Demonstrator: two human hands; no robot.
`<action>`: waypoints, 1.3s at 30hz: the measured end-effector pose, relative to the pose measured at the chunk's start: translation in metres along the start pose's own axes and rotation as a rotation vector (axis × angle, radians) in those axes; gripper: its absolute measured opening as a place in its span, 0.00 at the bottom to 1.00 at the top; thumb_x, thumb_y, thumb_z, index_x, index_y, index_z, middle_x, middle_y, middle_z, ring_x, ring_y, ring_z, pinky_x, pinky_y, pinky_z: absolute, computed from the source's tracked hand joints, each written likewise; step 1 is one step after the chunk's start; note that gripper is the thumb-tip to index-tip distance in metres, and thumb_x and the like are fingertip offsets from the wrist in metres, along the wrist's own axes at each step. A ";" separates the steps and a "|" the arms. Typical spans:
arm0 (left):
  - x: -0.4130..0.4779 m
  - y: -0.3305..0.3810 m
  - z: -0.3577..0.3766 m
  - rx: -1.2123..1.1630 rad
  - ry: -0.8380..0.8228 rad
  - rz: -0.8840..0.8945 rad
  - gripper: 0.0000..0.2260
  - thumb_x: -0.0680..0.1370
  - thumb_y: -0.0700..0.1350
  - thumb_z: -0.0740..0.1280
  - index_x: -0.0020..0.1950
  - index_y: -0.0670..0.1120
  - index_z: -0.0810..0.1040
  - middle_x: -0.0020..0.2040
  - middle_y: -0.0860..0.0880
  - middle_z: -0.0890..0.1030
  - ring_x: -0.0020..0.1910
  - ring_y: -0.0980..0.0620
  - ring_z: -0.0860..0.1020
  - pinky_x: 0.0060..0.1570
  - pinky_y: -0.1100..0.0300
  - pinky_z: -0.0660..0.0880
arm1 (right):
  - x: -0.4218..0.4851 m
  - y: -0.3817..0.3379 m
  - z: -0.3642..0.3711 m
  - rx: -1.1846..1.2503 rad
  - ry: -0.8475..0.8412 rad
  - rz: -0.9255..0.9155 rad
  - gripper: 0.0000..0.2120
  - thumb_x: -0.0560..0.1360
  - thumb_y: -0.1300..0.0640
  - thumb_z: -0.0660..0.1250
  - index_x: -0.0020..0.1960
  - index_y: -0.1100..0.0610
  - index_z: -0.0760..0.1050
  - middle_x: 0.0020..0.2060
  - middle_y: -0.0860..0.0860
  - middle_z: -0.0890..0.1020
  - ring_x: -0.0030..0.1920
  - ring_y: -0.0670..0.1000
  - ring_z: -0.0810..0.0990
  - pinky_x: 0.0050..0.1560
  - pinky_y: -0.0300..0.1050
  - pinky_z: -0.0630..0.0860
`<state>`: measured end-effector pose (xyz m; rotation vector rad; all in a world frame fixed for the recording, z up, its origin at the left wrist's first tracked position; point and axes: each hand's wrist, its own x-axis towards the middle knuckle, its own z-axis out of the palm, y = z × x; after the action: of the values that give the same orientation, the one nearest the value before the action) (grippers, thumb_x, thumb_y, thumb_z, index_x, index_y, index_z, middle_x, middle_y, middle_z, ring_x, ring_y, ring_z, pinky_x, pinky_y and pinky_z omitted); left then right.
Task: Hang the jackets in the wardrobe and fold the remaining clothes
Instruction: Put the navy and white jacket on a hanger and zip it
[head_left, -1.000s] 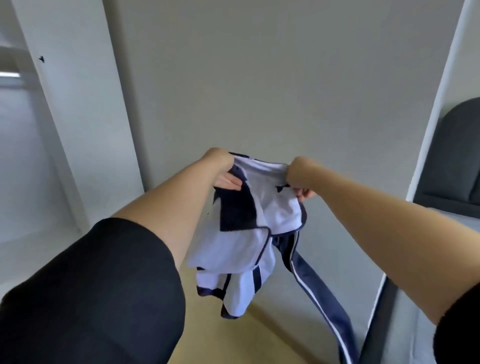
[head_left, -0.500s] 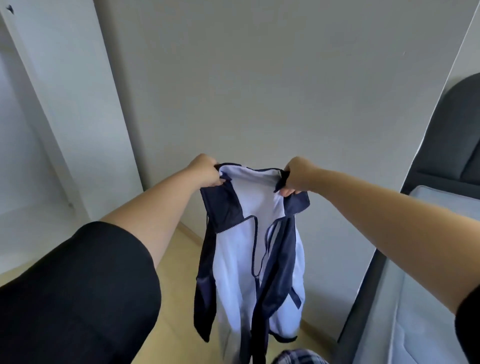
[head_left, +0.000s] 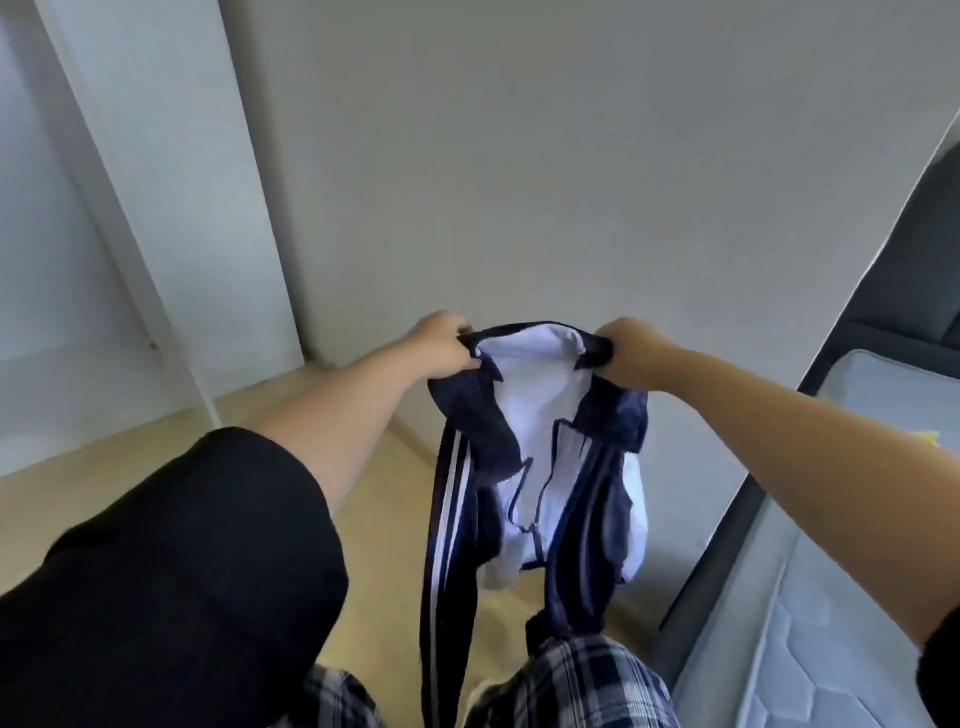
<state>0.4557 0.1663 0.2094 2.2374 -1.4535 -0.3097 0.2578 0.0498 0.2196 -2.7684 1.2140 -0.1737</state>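
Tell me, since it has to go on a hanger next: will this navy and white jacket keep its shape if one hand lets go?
Probably not. The jacket hangs limp from the left hand and right hand, so it looks floppy. Its striped sleeve dangles straight down, suggesting thin, light fabric. Released on one side, it would likely sag and swing.

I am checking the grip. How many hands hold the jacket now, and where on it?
2. The left hand grips the left side of the collar of the jacket; the right hand grips the right side. The fingertips are partly hidden in the cloth.
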 end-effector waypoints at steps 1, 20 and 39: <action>-0.001 0.004 0.002 -0.020 0.205 0.060 0.05 0.73 0.36 0.66 0.46 0.44 0.74 0.41 0.49 0.76 0.46 0.44 0.77 0.38 0.60 0.66 | 0.001 0.005 0.000 0.026 0.200 -0.002 0.07 0.71 0.66 0.61 0.38 0.57 0.67 0.36 0.57 0.75 0.40 0.60 0.74 0.38 0.44 0.63; 0.027 0.007 0.060 -0.675 0.152 -0.144 0.13 0.82 0.47 0.54 0.41 0.44 0.69 0.40 0.45 0.72 0.42 0.48 0.69 0.40 0.58 0.68 | -0.002 0.033 -0.016 1.031 0.260 0.195 0.06 0.77 0.64 0.64 0.42 0.58 0.74 0.35 0.52 0.77 0.38 0.52 0.74 0.40 0.44 0.71; 0.002 0.035 0.113 -0.535 -0.403 0.170 0.24 0.72 0.47 0.71 0.64 0.57 0.66 0.53 0.58 0.78 0.50 0.61 0.77 0.45 0.67 0.72 | 0.002 0.037 -0.007 1.178 0.244 0.269 0.07 0.77 0.59 0.65 0.40 0.58 0.77 0.40 0.54 0.80 0.43 0.54 0.78 0.46 0.48 0.76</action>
<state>0.3814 0.1244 0.1280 1.6683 -1.5134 -1.0083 0.2312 0.0231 0.2208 -1.5792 1.0023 -0.8789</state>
